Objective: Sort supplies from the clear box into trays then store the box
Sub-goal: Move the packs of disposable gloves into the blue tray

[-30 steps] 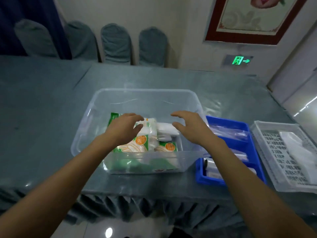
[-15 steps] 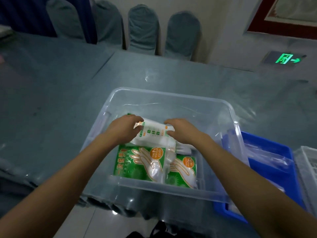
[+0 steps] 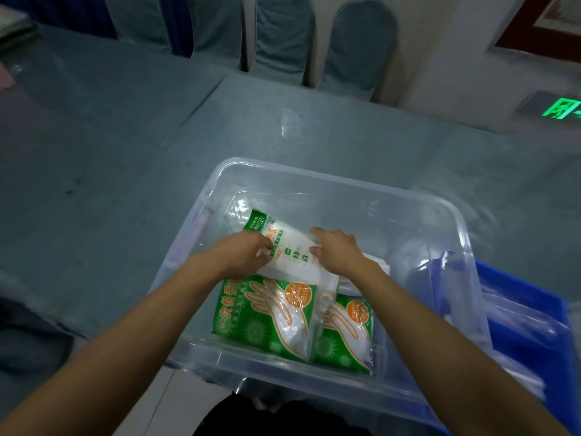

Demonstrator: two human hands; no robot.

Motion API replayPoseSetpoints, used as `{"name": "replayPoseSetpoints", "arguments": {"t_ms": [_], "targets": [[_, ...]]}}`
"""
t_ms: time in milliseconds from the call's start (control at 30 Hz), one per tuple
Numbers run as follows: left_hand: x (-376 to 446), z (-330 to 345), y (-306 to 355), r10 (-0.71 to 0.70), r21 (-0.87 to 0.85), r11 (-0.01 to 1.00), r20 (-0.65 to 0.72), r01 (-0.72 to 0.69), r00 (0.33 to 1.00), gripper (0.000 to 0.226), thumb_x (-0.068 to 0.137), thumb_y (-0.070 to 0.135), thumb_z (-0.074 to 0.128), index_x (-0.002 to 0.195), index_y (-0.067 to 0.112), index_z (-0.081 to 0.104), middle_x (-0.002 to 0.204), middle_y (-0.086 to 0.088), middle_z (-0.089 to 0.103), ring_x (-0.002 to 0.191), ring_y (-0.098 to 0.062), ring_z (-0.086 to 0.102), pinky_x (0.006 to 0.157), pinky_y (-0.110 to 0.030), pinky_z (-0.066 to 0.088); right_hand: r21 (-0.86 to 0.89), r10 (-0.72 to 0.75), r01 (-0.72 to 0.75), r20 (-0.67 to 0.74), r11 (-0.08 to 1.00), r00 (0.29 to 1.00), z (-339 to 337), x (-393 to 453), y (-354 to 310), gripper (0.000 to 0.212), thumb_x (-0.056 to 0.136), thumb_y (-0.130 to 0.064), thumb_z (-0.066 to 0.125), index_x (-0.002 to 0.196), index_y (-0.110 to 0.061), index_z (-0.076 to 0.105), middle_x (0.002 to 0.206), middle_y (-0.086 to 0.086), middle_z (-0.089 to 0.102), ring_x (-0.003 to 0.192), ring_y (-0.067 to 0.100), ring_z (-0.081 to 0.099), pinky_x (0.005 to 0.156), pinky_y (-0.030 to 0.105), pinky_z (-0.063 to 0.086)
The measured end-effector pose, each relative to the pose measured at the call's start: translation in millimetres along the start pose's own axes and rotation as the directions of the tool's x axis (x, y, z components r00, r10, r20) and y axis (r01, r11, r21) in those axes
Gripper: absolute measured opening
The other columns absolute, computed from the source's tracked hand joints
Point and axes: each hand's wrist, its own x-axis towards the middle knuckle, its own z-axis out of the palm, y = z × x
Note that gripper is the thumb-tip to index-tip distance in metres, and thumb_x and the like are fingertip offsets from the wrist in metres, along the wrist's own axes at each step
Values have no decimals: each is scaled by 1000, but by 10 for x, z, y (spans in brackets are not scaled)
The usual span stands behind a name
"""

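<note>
A clear plastic box (image 3: 345, 180) sits at the table's near edge. Inside lie two green glove packets (image 3: 267, 313) side by side at the front, with a white item partly hidden behind them. Both my hands are down in the box, holding one white-and-green packet (image 3: 292, 250) between them. My left hand (image 3: 242, 253) grips its left end and my right hand (image 3: 336, 250) its right end. The packet is tilted above the green ones. A blue tray (image 3: 534, 328) stands right of the box.
Clear plastic bags lie in the blue tray. The grey-blue table (image 3: 125, 152) stretches far and left. Several covered chairs (image 3: 283, 36) line the far side. A lit green exit sign (image 3: 562, 111) is on the wall at the right.
My hands went from hovering over the box down into it and closed on the white-and-green packet. The view tilted down and left, so the white tray left the frame.
</note>
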Motion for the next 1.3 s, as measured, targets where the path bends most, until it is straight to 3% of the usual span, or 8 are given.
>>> {"name": "replayPoseSetpoints", "arguments": {"t_ms": [300,433,633,733,833,1000,1133,1300], "targets": [[-40,5,73,125,-33,992,13,-125,992,37,98,38,56,134,28,58,137,1,60,118,-19,58,99,-42,49,-20,62,-64,-91,998,994,-212,-325,44,29,78,-45,70,99,-24,69,92,-2,60,98,22,52,83,38,37],[-65,15,144,188,-63,980,-36,-190,981,39,97,39,57,135,28,56,141,2,57,119,-20,58,98,-43,50,249,89,-66,-81,966,993,-312,-637,49,35,78,-28,77,107,-18,62,103,1,66,90,18,65,79,37,58],[-112,-8,290,257,-238,923,-204,-302,945,50,98,34,59,146,27,49,148,3,52,129,-17,53,108,-38,43,352,192,-61,-351,934,916,-402,-1067,-18,39,76,-31,80,108,-24,61,107,-1,69,94,18,64,85,40,55],[-162,-37,440,229,-479,809,-277,-341,933,55,97,33,61,150,27,44,143,3,57,115,-14,63,98,-35,50,405,246,-13,-529,914,812,-424,-1259,-167,36,76,-24,79,108,-23,61,108,-2,70,97,18,65,86,34,52],[-254,-68,619,229,-781,519,-265,-348,936,60,99,28,60,154,29,35,144,5,55,117,-14,63,93,-42,56,405,242,55,-644,913,726,-377,-1359,-403,35,78,-19,77,109,-23,60,107,-7,68,99,14,63,87,31,50],[-368,-223,680,162,-938,146,-290,-313,943,31,101,24,54,130,12,58,125,-7,69,114,-24,67,87,-42,60,461,127,232,-625,857,770,-213,-1443,-763,51,82,-13,75,130,-24,60,133,-7,61,121,8,56,105,19,42],[-370,-261,582,66,-940,127,-309,-315,949,20,98,17,57,116,17,66,116,-3,74,106,-22,70,91,-45,56,505,94,235,-543,831,834,-142,-1466,-917,49,90,0,61,134,-23,60,145,-8,54,134,2,45,113,16,31],[-326,-327,452,-55,-926,185,-345,-330,937,19,99,21,59,118,19,55,119,1,69,109,-20,68,98,-51,54,483,205,86,-517,871,831,-169,-1373,-806,34,93,-12,62,126,-22,66,129,-7,65,120,7,56,106,30,44]]}}
